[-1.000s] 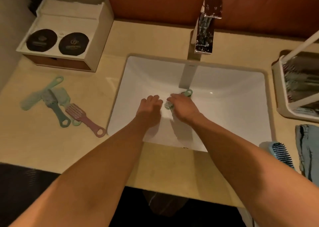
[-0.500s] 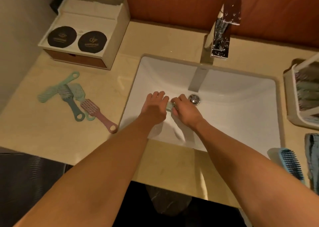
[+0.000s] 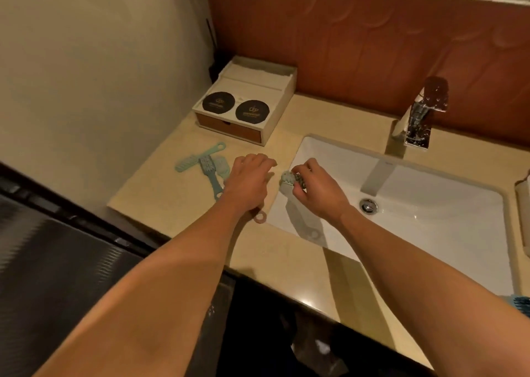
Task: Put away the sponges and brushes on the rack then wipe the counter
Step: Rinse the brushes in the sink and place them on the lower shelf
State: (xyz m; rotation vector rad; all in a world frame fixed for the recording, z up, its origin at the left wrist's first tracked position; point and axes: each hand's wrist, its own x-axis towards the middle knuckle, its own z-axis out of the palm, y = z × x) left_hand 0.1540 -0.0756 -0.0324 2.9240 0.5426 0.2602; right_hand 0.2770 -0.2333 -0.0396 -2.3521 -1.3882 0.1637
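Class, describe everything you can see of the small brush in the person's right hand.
The small brush is pale green and looks plastic, with bristles on its head. Only the head shows, poking left from the right hand, whose curled fingers pinch it; the handle is hidden. It is held above the sink, at its left rim.

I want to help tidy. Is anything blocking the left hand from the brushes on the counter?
Nothing visible does. The left hand is right over the pink plastic brush, next to the teal plastic brushes.
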